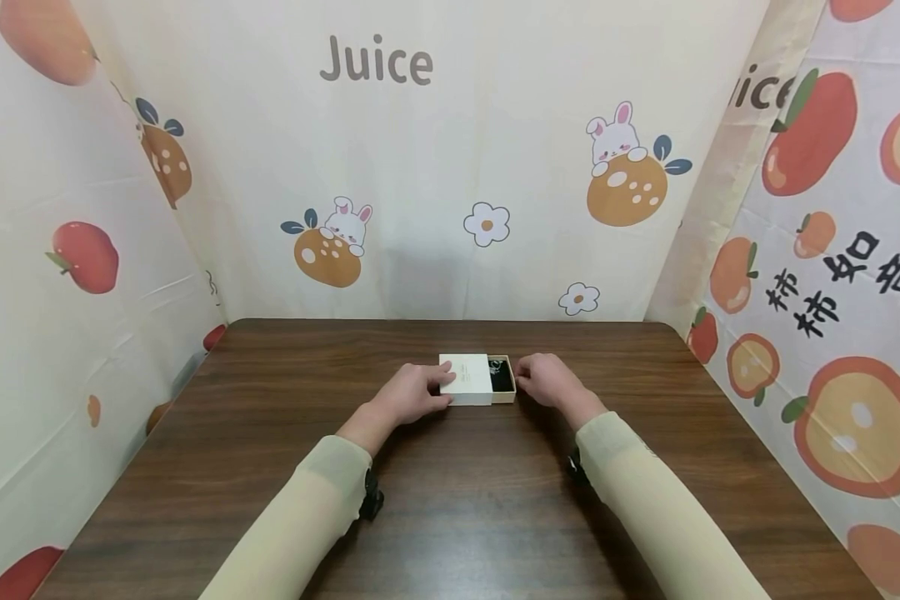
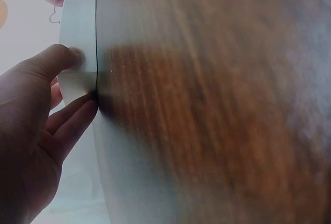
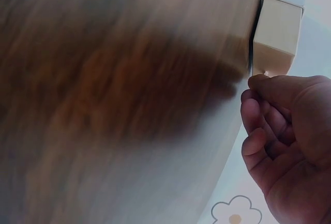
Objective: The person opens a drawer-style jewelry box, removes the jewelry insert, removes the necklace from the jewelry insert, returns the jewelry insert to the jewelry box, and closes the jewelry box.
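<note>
A small white sliding gift box (image 1: 467, 382) lies flat on the brown table, faint lettering on its sleeve. Its cream inner drawer (image 1: 503, 397) sticks out to the right, partly open. Inside the drawer, a black lining (image 1: 502, 377) shows with something small and silvery on it. My left hand (image 1: 414, 392) grips the sleeve's left end, thumb (image 2: 67, 58) against the near side. At the drawer's outer end, my right hand (image 1: 549, 379) pinches a small pull (image 3: 265, 73) between thumb and curled index finger; the fingertips hide most of it.
The wood-grain table (image 1: 450, 517) spreads around the box. Fruit-print curtains hang behind it (image 1: 420, 167) and along both sides. A dark wrist strap (image 1: 372, 496) shows beneath the left sleeve cuff.
</note>
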`<control>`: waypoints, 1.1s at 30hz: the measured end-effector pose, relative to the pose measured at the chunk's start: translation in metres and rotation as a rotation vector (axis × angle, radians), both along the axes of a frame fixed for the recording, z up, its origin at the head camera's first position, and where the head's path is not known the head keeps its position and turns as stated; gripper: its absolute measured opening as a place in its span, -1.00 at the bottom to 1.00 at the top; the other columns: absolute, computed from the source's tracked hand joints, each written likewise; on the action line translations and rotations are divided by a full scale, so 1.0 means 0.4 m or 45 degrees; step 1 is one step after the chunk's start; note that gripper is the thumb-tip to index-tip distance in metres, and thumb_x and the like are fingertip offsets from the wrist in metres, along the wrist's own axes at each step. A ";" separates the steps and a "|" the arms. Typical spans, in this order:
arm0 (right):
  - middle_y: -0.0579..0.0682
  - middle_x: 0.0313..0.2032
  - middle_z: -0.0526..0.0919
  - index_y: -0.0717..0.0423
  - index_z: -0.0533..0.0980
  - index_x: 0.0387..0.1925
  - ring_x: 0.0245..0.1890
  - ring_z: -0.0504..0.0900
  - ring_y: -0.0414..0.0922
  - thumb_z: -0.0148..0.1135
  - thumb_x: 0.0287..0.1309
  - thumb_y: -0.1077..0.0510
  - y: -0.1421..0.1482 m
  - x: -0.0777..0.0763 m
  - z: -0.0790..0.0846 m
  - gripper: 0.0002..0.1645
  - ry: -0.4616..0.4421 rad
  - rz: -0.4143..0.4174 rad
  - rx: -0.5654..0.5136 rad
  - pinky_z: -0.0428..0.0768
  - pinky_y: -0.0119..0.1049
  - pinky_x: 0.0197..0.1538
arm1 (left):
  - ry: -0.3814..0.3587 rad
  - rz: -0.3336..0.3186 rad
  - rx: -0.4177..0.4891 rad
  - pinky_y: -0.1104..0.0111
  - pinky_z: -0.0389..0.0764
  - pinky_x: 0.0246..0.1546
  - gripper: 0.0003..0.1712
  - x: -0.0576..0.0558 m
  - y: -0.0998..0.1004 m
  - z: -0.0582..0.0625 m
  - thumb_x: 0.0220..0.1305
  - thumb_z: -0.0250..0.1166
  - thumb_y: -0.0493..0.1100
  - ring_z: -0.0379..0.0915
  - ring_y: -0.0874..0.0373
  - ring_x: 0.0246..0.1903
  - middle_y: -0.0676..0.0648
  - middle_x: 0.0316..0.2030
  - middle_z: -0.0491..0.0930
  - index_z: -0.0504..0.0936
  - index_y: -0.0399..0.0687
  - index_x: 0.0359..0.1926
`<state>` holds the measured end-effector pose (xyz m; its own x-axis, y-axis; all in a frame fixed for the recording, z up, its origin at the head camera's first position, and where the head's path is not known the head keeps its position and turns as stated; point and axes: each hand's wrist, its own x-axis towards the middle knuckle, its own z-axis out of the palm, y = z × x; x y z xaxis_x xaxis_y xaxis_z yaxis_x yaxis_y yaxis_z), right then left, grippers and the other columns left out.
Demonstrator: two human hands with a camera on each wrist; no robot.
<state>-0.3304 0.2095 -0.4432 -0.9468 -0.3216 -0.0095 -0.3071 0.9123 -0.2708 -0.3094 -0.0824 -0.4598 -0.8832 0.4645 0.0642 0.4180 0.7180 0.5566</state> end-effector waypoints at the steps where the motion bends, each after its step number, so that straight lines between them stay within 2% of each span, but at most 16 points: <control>1: 0.03 -0.28 0.71 0.12 0.71 -0.20 -0.27 0.59 -0.04 0.29 0.54 0.20 0.001 0.000 0.000 -0.86 -0.005 -0.003 0.001 0.67 -0.09 -0.07 | 0.000 -0.001 0.000 0.08 0.52 0.53 -0.39 0.000 0.000 0.000 0.50 0.48 -0.06 0.43 -0.02 0.56 -0.06 0.55 0.48 0.60 -0.01 0.48; 14: 0.03 -0.26 0.74 0.11 0.71 -0.22 -0.25 0.62 -0.02 0.29 0.50 0.22 0.012 0.000 0.003 -0.86 0.011 0.002 0.005 0.69 -0.08 -0.05 | -0.008 0.003 0.006 0.07 0.51 0.54 -0.40 0.001 0.001 0.001 0.50 0.47 -0.06 0.42 -0.02 0.57 -0.06 0.56 0.48 0.60 -0.02 0.48; 24: 0.05 -0.25 0.73 0.14 0.73 -0.15 -0.25 0.61 -0.03 0.28 0.54 0.20 0.012 -0.002 0.009 -0.85 -0.061 -0.038 -0.008 0.70 -0.11 -0.08 | -0.022 0.001 0.001 0.06 0.50 0.55 -0.39 0.003 -0.002 0.011 0.51 0.47 -0.06 0.42 -0.03 0.57 -0.06 0.56 0.48 0.60 -0.01 0.49; 33: 0.05 -0.26 0.72 0.14 0.72 -0.12 -0.26 0.61 -0.02 0.27 0.55 0.20 0.020 -0.004 0.008 -0.86 -0.080 -0.047 0.012 0.68 -0.12 -0.11 | -0.013 -0.007 0.006 0.06 0.50 0.55 -0.39 0.000 -0.004 0.011 0.50 0.48 -0.06 0.43 -0.03 0.56 -0.07 0.55 0.50 0.60 -0.02 0.48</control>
<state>-0.3321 0.2175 -0.4401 -0.9556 -0.2857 -0.0721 -0.2556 0.9253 -0.2800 -0.3093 -0.0839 -0.4554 -0.8815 0.4688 0.0573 0.4160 0.7133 0.5641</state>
